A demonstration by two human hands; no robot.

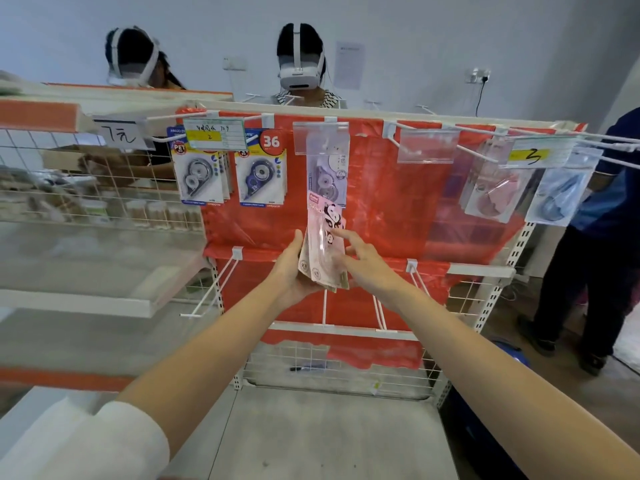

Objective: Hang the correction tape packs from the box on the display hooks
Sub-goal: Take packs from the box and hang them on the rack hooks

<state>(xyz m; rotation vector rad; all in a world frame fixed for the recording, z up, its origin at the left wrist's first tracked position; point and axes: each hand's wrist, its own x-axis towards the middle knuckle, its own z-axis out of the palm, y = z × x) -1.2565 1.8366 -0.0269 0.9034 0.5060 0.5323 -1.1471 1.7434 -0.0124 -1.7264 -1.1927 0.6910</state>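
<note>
The pink panda-print correction tape packs look light and thin: flat card backs with a clear plastic blister, stiff enough to stand upright but probably slick against one another, so a fanned stack could slide apart. The best hold is likely by the card edges low down, leaving the hang hole at the top free for a hook. They are held upright in front of the red display panel, just below a hanging lilac pack. The left hand grips the stack from the side and beneath, fingers curled round its lower part. The right hand is spread, fingertips touching the front pack, apparently to peel one off.
</note>
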